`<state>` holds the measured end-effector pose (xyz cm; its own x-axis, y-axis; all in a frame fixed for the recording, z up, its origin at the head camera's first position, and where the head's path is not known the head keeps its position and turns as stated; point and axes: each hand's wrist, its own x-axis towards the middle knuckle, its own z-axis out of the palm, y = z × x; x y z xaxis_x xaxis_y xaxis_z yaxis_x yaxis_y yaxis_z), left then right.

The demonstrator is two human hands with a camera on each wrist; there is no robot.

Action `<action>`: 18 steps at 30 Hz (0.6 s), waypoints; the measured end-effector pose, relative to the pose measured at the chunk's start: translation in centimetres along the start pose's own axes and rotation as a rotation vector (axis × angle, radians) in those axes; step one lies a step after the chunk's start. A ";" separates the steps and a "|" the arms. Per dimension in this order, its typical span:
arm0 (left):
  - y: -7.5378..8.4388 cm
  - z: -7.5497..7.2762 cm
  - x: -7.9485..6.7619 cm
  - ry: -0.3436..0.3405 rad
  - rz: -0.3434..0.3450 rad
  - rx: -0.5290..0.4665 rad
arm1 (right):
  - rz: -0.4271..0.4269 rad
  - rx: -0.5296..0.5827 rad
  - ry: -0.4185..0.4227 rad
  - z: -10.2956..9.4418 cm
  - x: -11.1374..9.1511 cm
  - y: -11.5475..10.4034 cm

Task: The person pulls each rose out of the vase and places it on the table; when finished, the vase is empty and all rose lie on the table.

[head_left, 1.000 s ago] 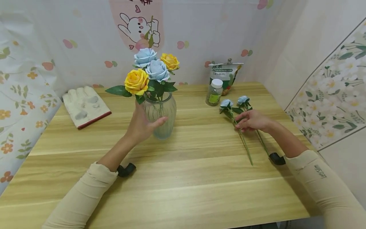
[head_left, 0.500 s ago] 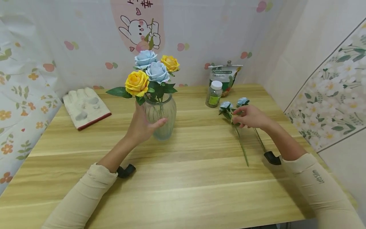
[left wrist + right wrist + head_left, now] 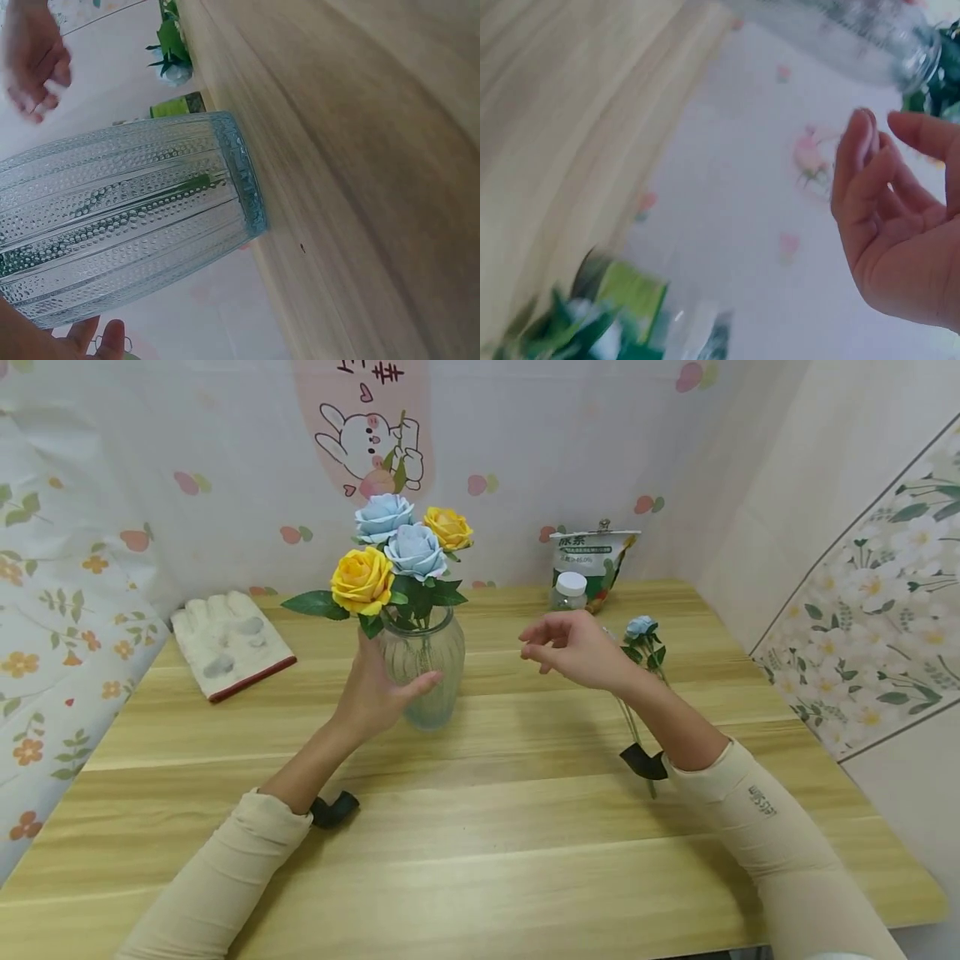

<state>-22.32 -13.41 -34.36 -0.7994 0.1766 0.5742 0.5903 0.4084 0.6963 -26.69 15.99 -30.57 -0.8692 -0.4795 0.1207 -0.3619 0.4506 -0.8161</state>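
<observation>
A ribbed clear glass vase (image 3: 435, 685) stands upright on the table, holding blue roses (image 3: 416, 552) and yellow roses (image 3: 362, 581). My left hand (image 3: 367, 689) grips the vase from its left side, thumb across the front; in the left wrist view its fingers (image 3: 112, 341) show at the vase's far side. My right hand (image 3: 573, 652) is raised over the table between the vase and the loose flowers, fingers loosely bent, nothing in them. A loose blue rose (image 3: 641, 627) lies at the right. Another loose rose's head is hidden behind my right hand, its stem showing below.
Behind my right hand stand a white-capped jar (image 3: 570, 589) and a clipped white and green pouch (image 3: 596, 560). A white work glove (image 3: 228, 643) with a red hem lies at the left back. Printed sheets cover the walls behind the table (image 3: 465, 877).
My right hand has drawn away from the loose blue roses, up and left toward the vase, with nothing in it. The left hand and the vase have stayed in place.
</observation>
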 end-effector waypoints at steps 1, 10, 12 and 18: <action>-0.5 0.1 0.0 -0.002 -0.003 0.002 | -0.022 0.020 0.019 0.5 0.3 -0.6; -2.0 0.3 0.1 -0.007 -0.010 0.012 | -0.176 0.093 0.178 3.5 2.6 -4.3; -2.0 0.3 0.0 -0.012 -0.013 0.012 | -0.164 0.074 0.182 4.0 3.0 -4.8; -1.9 0.4 0.1 0.001 0.015 0.000 | -0.150 0.016 0.165 5.0 4.5 -5.4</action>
<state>-23.52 -13.82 -35.79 -0.7902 0.1817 0.5853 0.6025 0.4052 0.6876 -27.01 7.65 -28.43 -0.8497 -0.4102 0.3313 -0.4872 0.3707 -0.7907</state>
